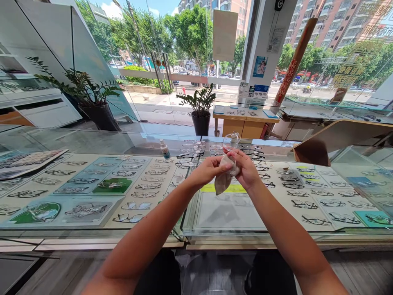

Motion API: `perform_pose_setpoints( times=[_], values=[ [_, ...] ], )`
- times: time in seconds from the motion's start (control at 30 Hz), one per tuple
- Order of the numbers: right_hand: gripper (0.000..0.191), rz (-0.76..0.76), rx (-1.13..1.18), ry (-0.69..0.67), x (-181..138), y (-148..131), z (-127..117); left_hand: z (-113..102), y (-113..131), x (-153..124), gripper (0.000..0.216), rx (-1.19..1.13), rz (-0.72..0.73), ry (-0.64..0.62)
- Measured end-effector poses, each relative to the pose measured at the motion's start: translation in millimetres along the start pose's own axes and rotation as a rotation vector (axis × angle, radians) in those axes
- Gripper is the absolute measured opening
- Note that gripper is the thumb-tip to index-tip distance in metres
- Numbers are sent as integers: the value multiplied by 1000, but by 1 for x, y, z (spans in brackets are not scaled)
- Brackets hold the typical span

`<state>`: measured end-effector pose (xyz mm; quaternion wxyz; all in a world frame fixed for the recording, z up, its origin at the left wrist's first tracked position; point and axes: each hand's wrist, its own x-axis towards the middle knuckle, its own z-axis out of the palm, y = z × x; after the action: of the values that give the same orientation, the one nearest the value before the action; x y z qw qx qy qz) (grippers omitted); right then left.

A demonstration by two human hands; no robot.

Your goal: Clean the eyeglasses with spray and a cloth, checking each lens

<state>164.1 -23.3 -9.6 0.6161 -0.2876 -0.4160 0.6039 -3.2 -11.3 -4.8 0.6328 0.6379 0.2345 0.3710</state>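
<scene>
Both hands are close together above the glass display counter. My left hand is closed on a pale cleaning cloth, whose loose end hangs down. My right hand pinches a pair of clear-framed eyeglasses, with the cloth bunched against them. One round lens and rim stick up above my fingers; the rest of the glasses is hidden by the hands and cloth.
A small white spray bottle stands on the counter to the left. Rows of eyeglasses lie under the glass on both sides. A magazine lies far left, and a curved wooden stand is at right. Beyond are potted plants.
</scene>
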Motion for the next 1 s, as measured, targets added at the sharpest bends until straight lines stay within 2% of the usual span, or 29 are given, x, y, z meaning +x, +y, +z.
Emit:
perform_pose_setpoints(
  times=[0.13, 0.3, 0.5, 0.6, 0.73, 0.8, 0.87, 1.0],
  values=[
    [30, -25, 26, -5, 0, 1, 0, 4, -4, -1, 47, -94, -22, 0],
    [31, 30, 89, -22, -3, 5, 5, 14, -12, 1, 46, -89, 55, 133],
    [28, 11, 127, -38, -4, 10, 10, 22, -15, 8, 51, -126, 173, 283],
    [31, 18, 122, -28, -2, 8, 8, 14, -15, 9, 52, -149, 150, 220],
    [31, 37, 144, -21, 0, 4, 2, -2, -9, 3, 45, -208, 0, -17],
    [31, 44, 145, -23, 0, 3, 0, -6, -6, 1, 44, -210, -37, -78],
    [31, 50, 160, -22, 1, 4, 0, -5, -6, 1, 45, -186, -26, -51],
    [32, 67, 224, -21, 1, 7, 3, 6, -10, 3, 51, -154, 37, 84]
  ],
)
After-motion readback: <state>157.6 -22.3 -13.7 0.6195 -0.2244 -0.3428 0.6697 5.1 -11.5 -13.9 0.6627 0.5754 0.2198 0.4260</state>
